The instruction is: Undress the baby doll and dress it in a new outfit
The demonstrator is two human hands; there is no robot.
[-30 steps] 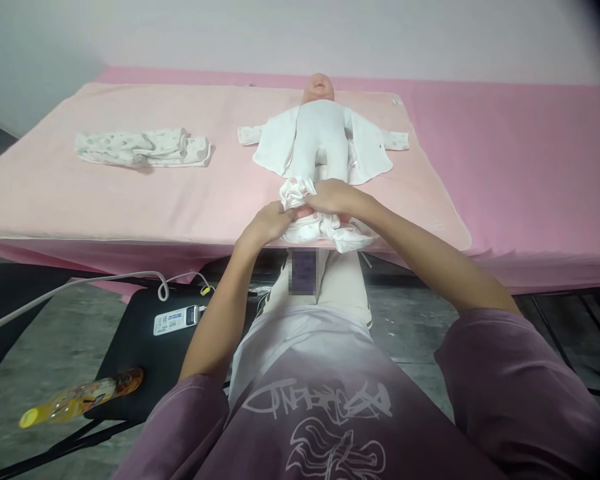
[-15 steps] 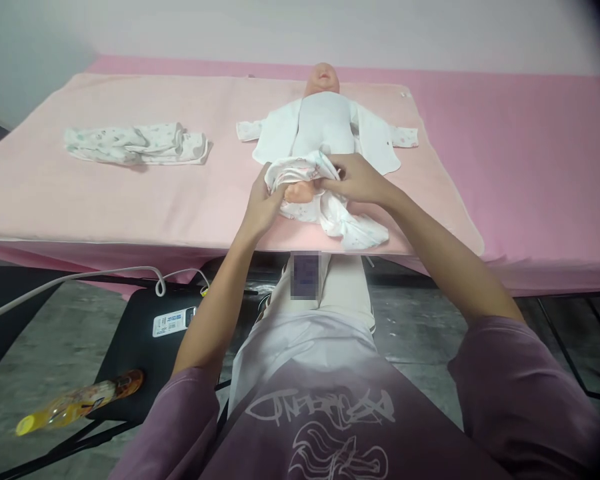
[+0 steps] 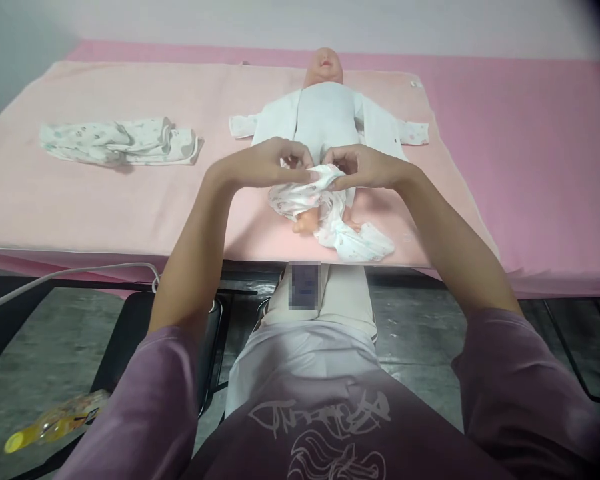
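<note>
A baby doll (image 3: 325,110) lies on its back on the pink padded table, its head toward the wall. White printed baby pants (image 3: 300,199) are bunched around one of its legs, with the foot (image 3: 306,221) poking out. One loose pant leg trails toward the table's front edge. My left hand (image 3: 275,163) pinches the cloth at its left side. From the right, my right hand (image 3: 363,167) pinches the same bunched cloth, close to the left fingers. The doll's other foot shows partly behind the loose pant leg. A white open jacket (image 3: 275,123) is spread under the doll's arms.
A folded printed garment (image 3: 123,141) lies on the pink pad (image 3: 180,213) to the left. Below the table, a bottle with a yellow cap (image 3: 55,420) is beside a black chair (image 3: 125,327). A white cable (image 3: 80,275) runs at the left.
My left hand has moved up and over the cloth, nearer my right hand. The pants have slid up the leg, baring more of the foot. The view has shifted slightly.
</note>
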